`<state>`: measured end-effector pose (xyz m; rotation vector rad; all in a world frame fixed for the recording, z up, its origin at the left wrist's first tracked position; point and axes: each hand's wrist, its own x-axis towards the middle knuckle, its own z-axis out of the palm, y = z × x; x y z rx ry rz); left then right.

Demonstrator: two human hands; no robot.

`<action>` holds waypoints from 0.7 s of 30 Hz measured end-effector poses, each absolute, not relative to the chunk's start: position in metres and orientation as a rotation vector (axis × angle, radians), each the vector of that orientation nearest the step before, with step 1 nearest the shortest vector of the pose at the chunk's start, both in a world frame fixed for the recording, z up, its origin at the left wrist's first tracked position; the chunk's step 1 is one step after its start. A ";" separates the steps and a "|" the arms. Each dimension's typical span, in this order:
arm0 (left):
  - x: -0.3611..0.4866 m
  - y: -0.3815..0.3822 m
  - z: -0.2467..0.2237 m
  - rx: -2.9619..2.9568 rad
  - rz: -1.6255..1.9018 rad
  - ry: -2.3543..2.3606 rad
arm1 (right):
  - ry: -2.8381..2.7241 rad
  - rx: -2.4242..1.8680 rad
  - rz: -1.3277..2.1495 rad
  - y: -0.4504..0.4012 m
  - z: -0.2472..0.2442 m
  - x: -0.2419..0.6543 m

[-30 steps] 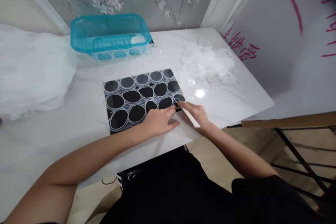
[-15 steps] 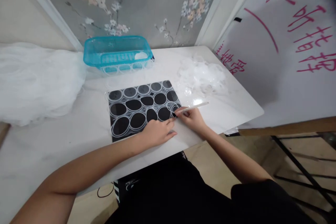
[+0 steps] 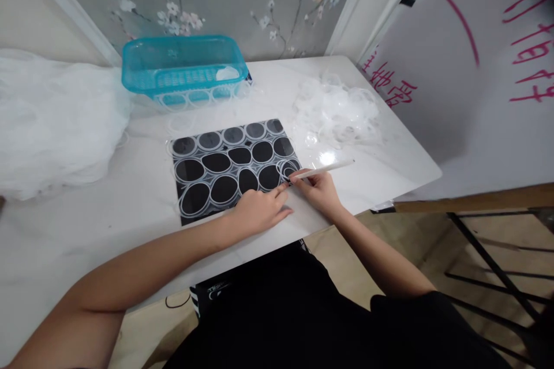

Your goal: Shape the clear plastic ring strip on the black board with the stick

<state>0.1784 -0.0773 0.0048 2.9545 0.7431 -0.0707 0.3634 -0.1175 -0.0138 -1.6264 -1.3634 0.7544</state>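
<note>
A black sheet (image 3: 216,162) lies on the table, covered by rows of ovals with pale, clear-looking rims. My left hand (image 3: 258,210) rests flat on its lower right edge, fingers stretched toward the right corner. Between the thumb and fingers of my right hand (image 3: 317,188) is a slim white pen-like stick (image 3: 331,167). Its rear end points up and right, and its tip is hidden by the fingers at the sheet's corner. Close to those fingertips lie overlapping thin clear rings (image 3: 285,169).
A blue plastic basket (image 3: 184,49) stands at the back of the white table (image 3: 142,167), with a white piece inside. Clear film scraps (image 3: 337,109) are heaped at the right. A large pile of whitish film (image 3: 56,121) fills the left. A whiteboard (image 3: 441,109) with red writing leans at right.
The view has shifted slightly, so the table things sit higher in the picture. The stick in my right hand lies a little flatter. Both hands stay at the sheet's lower right corner.
</note>
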 end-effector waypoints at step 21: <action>0.175 -0.070 0.010 2.817 -0.098 0.723 | -1.879 -1.721 0.002 -0.110 -0.039 0.384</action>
